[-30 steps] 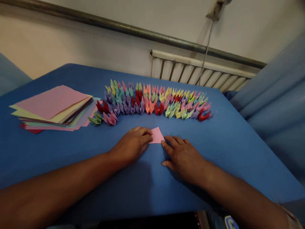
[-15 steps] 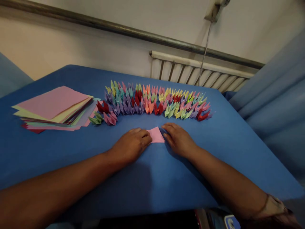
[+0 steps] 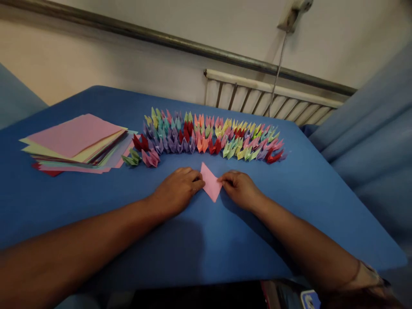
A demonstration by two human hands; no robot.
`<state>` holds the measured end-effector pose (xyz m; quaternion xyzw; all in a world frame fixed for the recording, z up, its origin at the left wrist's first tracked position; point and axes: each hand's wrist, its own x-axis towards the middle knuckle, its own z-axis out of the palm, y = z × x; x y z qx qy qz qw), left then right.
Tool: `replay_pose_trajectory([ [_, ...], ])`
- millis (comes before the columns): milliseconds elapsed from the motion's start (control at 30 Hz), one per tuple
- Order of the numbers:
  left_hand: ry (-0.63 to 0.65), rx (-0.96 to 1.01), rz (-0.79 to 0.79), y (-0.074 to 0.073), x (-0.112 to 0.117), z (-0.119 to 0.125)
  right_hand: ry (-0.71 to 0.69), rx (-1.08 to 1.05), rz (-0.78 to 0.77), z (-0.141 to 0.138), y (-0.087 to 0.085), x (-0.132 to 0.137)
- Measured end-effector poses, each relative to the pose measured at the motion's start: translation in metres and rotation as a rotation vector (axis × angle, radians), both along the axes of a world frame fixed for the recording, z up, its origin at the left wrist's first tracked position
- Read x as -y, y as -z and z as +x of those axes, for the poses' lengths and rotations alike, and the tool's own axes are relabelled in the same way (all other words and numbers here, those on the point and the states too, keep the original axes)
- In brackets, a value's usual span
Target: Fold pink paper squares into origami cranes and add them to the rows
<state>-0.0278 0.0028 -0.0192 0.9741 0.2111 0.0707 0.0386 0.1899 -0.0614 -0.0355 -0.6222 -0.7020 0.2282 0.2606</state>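
Observation:
A small folded pink paper [image 3: 210, 183] lies on the blue table [image 3: 305, 189], now turned so it reads as a diamond with one corner toward me. My left hand [image 3: 177, 191] pinches its left corner with curled fingers. My right hand [image 3: 240, 188] pinches the right corner, fingers closed. Behind the paper, several small folded paper pieces in many colours [image 3: 210, 136] stand in curved rows.
A stack of coloured square paper sheets [image 3: 77, 143] with a pink sheet on top lies at the left. A slatted white rail [image 3: 273, 96] and a metal pipe run along the wall behind. Blue cloth [image 3: 370, 128] hangs at the right.
The pink paper has turned from a flat-lying rectangle to a diamond. My right hand moved up from below the paper to its right corner and closed on it.

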Motion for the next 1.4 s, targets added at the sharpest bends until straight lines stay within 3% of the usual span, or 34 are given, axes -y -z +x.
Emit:
replay_pose_trajectory([
  [133,-0.025,0.055,-0.088,0.000,0.003,0.000,-0.034,-0.135,-0.127,-0.003,-0.005,0.026],
  [267,-0.029,0.088,-0.173,0.001,0.009,-0.001,-0.109,-0.224,-0.179,-0.003,-0.002,0.032],
  [467,-0.022,0.146,-0.263,0.004,0.009,-0.002,-0.155,-0.215,-0.013,0.003,0.004,0.017],
  [733,-0.040,0.179,-0.352,0.007,0.005,-0.004,-0.323,-0.214,0.142,0.010,0.013,0.004],
  [1000,-0.044,0.176,-0.393,0.002,0.008,-0.002,-0.224,-0.274,0.189,0.001,0.018,-0.004],
  [1400,0.029,0.173,-0.476,-0.002,0.005,-0.004,-0.168,-0.132,0.193,-0.007,0.018,-0.006],
])
